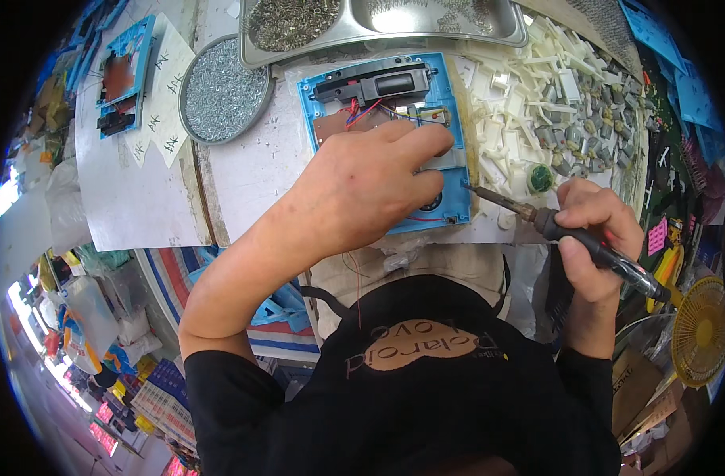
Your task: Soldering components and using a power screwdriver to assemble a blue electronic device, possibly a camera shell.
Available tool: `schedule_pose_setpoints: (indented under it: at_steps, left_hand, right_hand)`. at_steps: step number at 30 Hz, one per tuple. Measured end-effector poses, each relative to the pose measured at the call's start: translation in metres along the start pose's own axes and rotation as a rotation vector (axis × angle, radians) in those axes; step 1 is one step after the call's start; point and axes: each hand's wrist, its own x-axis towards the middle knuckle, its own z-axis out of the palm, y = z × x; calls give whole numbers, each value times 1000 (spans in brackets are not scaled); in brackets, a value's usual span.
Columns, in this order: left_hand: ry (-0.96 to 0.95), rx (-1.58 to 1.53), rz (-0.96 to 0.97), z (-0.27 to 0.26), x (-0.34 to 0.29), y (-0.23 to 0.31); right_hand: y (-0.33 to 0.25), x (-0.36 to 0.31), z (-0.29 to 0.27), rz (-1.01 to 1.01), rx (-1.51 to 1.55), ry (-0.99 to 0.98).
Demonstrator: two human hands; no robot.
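A blue plastic casing [451,79] lies on the white work surface, with a black module [390,84], a brown circuit board [328,127] and thin coloured wires [353,116] inside. Over its lower middle, my left hand [362,181] is closed with bent fingers; what they pinch is hidden. A thin reddish wire [358,289] hangs below that hand. My right hand [596,238] grips a black-handled soldering iron [573,232], with its thin dark tip at the casing's right edge, close to a corner. Whether the tip touches the casing I cannot tell.
Beyond the casing stand a round dish of small screws [224,91] and a metal tray [354,49] with small metal parts. White plastic pieces [509,103] and grey parts [592,119] are heaped on the right. Another blue casing [140,59] lies far left; a yellow fan [698,333] is at lower right.
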Motion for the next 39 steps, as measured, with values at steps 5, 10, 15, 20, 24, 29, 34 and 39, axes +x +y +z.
schedule_pose_setpoints:
  at_steps: [5,10,15,20,24,29,34,39]
  left_hand:
    - [58,-15,-20,5,-4,-1]
    - [90,-27,12,4,-15,8]
    - [142,39,-20,16,-20,12]
    - [231,43,-183,21,-22,31]
    - [288,52,-288,28,-22,43]
    - [293,68,-335,32,-25,46]
    - [400,-10,-337,22,-38,37]
    - [105,124,-198,12,-35,20]
  right_hand:
    - [-6,-8,-11,45,-17,39]
    - [-7,-19,-21,88,-3,102]
    - [-6,-20,-23,78,-5,100]
    - [-6,-20,-25,70,2,87]
    - [-5,-21,-25,76,0,104]
    - [-8,-26,-27,106,-10,125]
    - [-14,-70,-95,-9,-105,447]
    - [-40,-126,-212,-24,-158,1084]
